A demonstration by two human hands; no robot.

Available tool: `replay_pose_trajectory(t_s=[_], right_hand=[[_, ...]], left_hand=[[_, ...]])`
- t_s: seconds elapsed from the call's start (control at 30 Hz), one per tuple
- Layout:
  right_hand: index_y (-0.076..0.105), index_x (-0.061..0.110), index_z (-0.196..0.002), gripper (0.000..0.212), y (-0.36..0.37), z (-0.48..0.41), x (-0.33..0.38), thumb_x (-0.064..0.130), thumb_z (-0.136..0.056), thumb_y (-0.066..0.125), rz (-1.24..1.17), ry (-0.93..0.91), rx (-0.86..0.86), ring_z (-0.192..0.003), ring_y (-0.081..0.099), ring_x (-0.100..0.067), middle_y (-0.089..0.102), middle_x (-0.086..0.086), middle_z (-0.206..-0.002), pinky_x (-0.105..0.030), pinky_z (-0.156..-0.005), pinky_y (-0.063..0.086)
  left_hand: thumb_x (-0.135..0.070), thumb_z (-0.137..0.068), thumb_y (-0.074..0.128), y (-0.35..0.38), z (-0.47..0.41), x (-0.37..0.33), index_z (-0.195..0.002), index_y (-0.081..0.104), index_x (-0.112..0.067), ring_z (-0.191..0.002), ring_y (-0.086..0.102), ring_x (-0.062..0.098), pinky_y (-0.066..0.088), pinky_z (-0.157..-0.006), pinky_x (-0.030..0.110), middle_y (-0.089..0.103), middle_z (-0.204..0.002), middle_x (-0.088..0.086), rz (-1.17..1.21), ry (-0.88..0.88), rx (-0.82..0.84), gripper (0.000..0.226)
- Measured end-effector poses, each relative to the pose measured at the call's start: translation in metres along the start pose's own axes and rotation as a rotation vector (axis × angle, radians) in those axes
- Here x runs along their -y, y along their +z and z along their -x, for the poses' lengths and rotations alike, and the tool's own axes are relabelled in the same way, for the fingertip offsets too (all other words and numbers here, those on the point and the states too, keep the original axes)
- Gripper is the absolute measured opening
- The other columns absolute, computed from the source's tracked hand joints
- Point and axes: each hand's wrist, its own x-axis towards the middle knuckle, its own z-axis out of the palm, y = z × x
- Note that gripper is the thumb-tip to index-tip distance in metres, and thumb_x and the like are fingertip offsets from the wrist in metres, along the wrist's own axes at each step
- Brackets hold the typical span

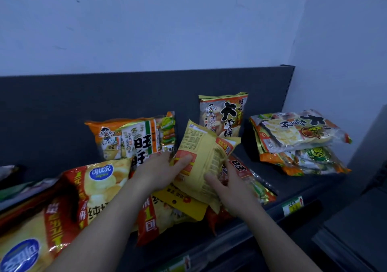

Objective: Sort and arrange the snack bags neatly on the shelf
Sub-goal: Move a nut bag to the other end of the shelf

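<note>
Both hands hold a yellow snack bag [204, 158], back side towards me, lifted over the middle of the dark shelf [293, 179]. My left hand [159, 171] grips its left edge with the thumb on the face. My right hand [228, 188] grips its lower right edge. Behind it a yellow-orange rice-cracker bag [224, 112] stands upright against the back panel. An orange multi-pack bag [129, 137] leans at the back left. Under the held bag lie more yellow and red bags [173, 209].
A stack of rice-cracker bags [297, 142] lies flat at the shelf's right end. Large red and yellow chip bags [52, 204] crowd the left front. Price tags [292, 205] sit on the shelf's front rail. A wall rises behind; a grey unit [360, 219] stands to the right.
</note>
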Motion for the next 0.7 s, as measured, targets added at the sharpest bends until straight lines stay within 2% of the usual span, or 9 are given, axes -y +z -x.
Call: replay_pose_trajectory(t_s=[0.07, 0.13, 0.2, 0.3, 0.4, 0.47, 0.53, 0.6, 0.7], right_hand=[[0.003, 0.031, -0.153, 0.085, 0.004, -0.001, 0.004, 0.072, -0.087, 0.037, 0.141, 0.003, 0.059, -0.118, 0.056, -0.025, 0.055, 0.003, -0.134, -0.035, -0.086, 0.046], [0.004, 0.03, -0.153, 0.082, 0.009, -0.003, 0.005, 0.075, -0.088, 0.029, 0.216, -0.008, 0.083, -0.121, 0.054, -0.028, 0.054, -0.003, -0.137, -0.043, -0.102, 0.041], [0.009, 0.029, -0.151, 0.087, 0.016, -0.007, 0.003, 0.081, -0.083, 0.024, 0.199, -0.031, 0.074, -0.124, 0.051, -0.028, 0.053, -0.003, -0.139, -0.049, -0.109, 0.034], [0.016, 0.032, -0.15, 0.099, 0.023, -0.011, 0.0, 0.09, -0.07, 0.022, 0.037, -0.062, 0.075, -0.124, 0.052, -0.025, 0.052, 0.002, -0.138, -0.05, -0.106, 0.039], [0.025, 0.038, -0.145, 0.072, 0.023, -0.01, 0.002, 0.077, -0.085, 0.029, -0.21, -0.123, 0.046, -0.119, 0.053, -0.013, 0.052, 0.012, -0.132, -0.033, -0.097, 0.048], [0.026, 0.039, -0.144, 0.049, 0.018, -0.004, 0.01, 0.056, -0.098, 0.03, -0.296, -0.159, 0.013, -0.113, 0.05, -0.005, 0.049, 0.017, -0.125, -0.014, -0.084, 0.044], [0.026, 0.044, -0.136, 0.034, 0.012, 0.001, 0.017, 0.045, -0.102, 0.03, -0.314, -0.188, -0.005, -0.108, 0.049, 0.0, 0.048, 0.024, -0.116, -0.009, -0.079, 0.041], [0.027, 0.046, -0.128, 0.026, 0.007, 0.006, 0.025, 0.042, -0.103, 0.03, -0.304, -0.208, -0.006, -0.105, 0.049, 0.003, 0.045, 0.03, -0.111, -0.008, -0.08, 0.042], [0.034, 0.038, -0.138, 0.035, -0.002, 0.015, 0.039, 0.039, -0.104, 0.03, -0.243, -0.288, 0.025, -0.104, 0.048, 0.001, 0.047, 0.023, -0.111, -0.003, -0.07, 0.037]], left_hand=[[-0.091, -0.069, 0.022, -0.003, 0.001, -0.002, -0.149, 0.032, -0.021, -0.126, 0.05, 0.026, 0.043, -0.1, 0.04, 0.048, -0.145, 0.004, -0.027, 0.016, 0.057, 0.107], [-0.084, -0.076, 0.026, -0.005, 0.003, -0.004, -0.147, 0.036, -0.026, -0.124, 0.052, 0.025, 0.041, -0.095, 0.034, 0.051, -0.142, 0.003, 0.046, 0.023, 0.132, 0.092], [-0.086, -0.073, 0.026, -0.005, 0.002, -0.003, -0.143, 0.041, -0.03, -0.119, 0.056, 0.024, 0.042, -0.096, 0.034, 0.056, -0.137, 0.002, 0.104, 0.026, 0.165, 0.092], [-0.085, -0.076, 0.031, -0.002, 0.001, -0.004, -0.138, 0.048, -0.029, -0.116, 0.058, 0.025, 0.044, -0.102, 0.04, 0.06, -0.131, 0.001, 0.196, 0.043, 0.133, 0.086], [-0.091, -0.067, 0.039, 0.001, 0.0, -0.005, -0.13, 0.057, -0.023, -0.105, 0.063, 0.023, 0.049, -0.098, 0.043, 0.066, -0.12, 0.001, 0.316, 0.051, 0.066, 0.095], [-0.093, -0.063, 0.038, 0.003, 0.005, -0.006, -0.126, 0.059, -0.022, -0.099, 0.065, 0.021, 0.053, -0.093, 0.043, 0.068, -0.113, 0.0, 0.358, 0.07, 0.01, 0.097], [-0.099, -0.055, 0.032, 0.001, 0.014, -0.008, -0.121, 0.06, -0.023, -0.095, 0.066, 0.018, 0.055, -0.089, 0.042, 0.069, -0.108, -0.003, 0.35, 0.076, -0.046, 0.105], [-0.093, -0.064, 0.031, 0.0, 0.025, -0.009, -0.117, 0.06, -0.026, -0.092, 0.066, 0.015, 0.055, -0.086, 0.04, 0.069, -0.105, -0.005, 0.343, 0.117, -0.105, 0.09], [-0.08, -0.082, 0.034, -0.006, 0.048, -0.009, -0.123, 0.053, -0.029, -0.096, 0.062, 0.012, 0.052, -0.087, 0.037, 0.066, -0.11, -0.009, 0.327, 0.158, -0.228, 0.069]])
